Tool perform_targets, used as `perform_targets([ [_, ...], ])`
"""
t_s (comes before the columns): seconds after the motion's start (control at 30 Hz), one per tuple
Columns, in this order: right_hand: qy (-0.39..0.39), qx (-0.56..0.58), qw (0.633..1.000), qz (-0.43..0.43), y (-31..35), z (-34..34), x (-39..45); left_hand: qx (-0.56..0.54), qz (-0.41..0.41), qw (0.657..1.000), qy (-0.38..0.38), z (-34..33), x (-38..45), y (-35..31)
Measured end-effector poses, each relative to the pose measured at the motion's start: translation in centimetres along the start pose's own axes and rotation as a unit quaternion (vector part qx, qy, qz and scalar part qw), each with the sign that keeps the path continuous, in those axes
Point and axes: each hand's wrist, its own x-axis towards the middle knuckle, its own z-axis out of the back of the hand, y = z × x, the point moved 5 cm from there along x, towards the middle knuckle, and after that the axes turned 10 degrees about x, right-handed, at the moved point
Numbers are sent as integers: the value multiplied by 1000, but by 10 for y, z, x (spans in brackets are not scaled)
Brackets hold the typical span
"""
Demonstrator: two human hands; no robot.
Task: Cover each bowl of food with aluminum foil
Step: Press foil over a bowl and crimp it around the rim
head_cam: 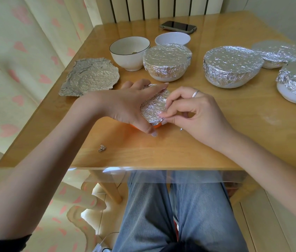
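Four bowls (167,62) sit covered; left hand (125,104) steadies the orange bowl (156,126), right hand (190,108) pinches its foil (153,108); two bowls (130,52) seemingly remain.

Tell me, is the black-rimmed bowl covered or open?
Open: the black-rimmed bowl has no foil over its rim, and its white inside shows.

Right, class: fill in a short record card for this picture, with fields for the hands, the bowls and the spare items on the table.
left hand: grips the small orange bowl
right hand: pinches the foil at the bowl's near rim
covered white bowls: four, e.g.
uncovered bowls: black-rimmed bowl, plain white bowl
spare foil sheet: flat, far left
foil scrap: near table edge
phone: far side
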Motion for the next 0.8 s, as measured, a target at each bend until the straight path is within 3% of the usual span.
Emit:
perform_targets([
  [0.37, 59, -61, 996, -13, 4, 6, -8, -10, 3, 1000, 8, -2, -1, 1],
  [0.43, 21, -65, 997, -41, 4, 19, -13, -5, 2, 1000, 12, -2, -1, 1],
  [0.5, -76, -31, 992, -99, 5, 31, -22, -9, 3, 1000, 15, -2, -1, 2],
  [0.6, -206, 107, 942, -244, 0, 24, -40, -18, 3, 1000, 2, -1, -3, 0],
  [0.67, -236, 163, 912, -294, -5, 12, -47, -24, 10, 999, -19, 2, -5, -2],
  [0.8, -200, 112, 938, -261, 0, 1, -39, -27, 25, 995, -97, 2, -12, -10],
])
